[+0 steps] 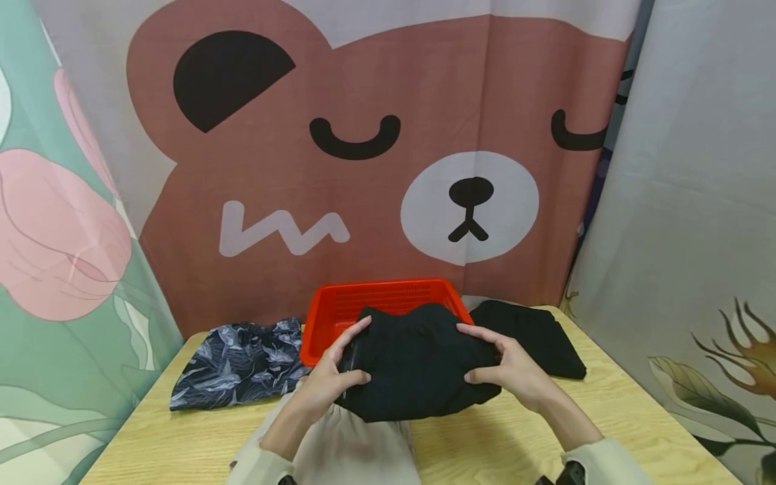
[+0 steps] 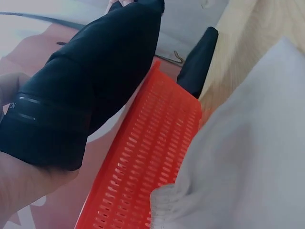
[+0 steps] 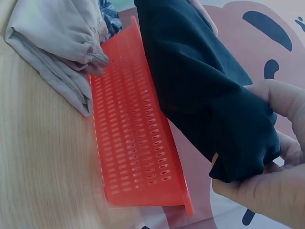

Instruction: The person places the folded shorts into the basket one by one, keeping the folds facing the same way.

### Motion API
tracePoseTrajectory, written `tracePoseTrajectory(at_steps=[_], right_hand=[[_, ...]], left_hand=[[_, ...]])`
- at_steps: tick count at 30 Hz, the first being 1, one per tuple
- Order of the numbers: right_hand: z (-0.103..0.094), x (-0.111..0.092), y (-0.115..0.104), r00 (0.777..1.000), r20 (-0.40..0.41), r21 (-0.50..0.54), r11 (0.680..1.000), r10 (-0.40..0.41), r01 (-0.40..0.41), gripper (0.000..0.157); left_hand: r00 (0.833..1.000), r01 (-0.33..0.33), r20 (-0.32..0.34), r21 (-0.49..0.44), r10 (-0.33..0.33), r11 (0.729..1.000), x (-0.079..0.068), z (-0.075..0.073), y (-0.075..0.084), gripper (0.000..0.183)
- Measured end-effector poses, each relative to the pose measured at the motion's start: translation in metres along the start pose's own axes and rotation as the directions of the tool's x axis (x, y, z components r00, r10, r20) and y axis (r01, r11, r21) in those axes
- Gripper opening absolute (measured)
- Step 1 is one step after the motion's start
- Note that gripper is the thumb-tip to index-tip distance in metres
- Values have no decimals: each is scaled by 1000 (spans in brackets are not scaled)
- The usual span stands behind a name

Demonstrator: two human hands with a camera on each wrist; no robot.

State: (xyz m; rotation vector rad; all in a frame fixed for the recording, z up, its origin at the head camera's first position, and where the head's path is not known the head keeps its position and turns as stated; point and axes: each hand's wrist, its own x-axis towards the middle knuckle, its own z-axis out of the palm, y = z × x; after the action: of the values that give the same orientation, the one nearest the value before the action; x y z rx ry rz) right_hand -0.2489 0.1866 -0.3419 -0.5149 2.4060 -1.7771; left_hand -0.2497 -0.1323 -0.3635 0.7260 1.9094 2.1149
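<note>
A folded black garment (image 1: 418,364) is held up between both hands, in front of the red plastic basket (image 1: 312,330). My left hand (image 1: 332,377) grips its left end, thumb on the near face and fingers behind. The right hand (image 1: 515,370) pinches the opposite end in the same way. In the left wrist view, small pale lettering shows on the black cloth (image 2: 52,109) near the left hand (image 2: 28,186). The right wrist view shows the cloth (image 3: 205,90) bunched between thumb and fingers of the right hand (image 3: 267,186).
Beige gathered-waist clothing (image 1: 358,444) lies on the wooden table (image 1: 485,451) below the hands. Left of the basket is a dark leaf-patterned garment (image 1: 236,364); to its right lies another folded black garment (image 1: 533,337). A bear-print curtain (image 1: 364,195) hangs behind.
</note>
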Motion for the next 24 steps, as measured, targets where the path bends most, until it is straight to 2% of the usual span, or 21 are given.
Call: tracePoseTrajectory(at_steps=[6,11,19,24], right_hand=[[-2,9,0,1000,-5,-39,999,3,-3,71],[-3,18,0,1000,0,-27,1000,-3,3,71],[-2,30,-2,999,-1,-19,999,-32,32,73],[-1,35,-2,1000,9,14,999,-29,29,73]], left_hand=[[1000,-12,3,46,12,999,7,-8,0,77],[1000,-14,0,97,14,995,12,-13,4,77],[999,22,22,106,-25,994,13,-11,32,75],[999,29,28,96,-32,995,16,-15,31,72]])
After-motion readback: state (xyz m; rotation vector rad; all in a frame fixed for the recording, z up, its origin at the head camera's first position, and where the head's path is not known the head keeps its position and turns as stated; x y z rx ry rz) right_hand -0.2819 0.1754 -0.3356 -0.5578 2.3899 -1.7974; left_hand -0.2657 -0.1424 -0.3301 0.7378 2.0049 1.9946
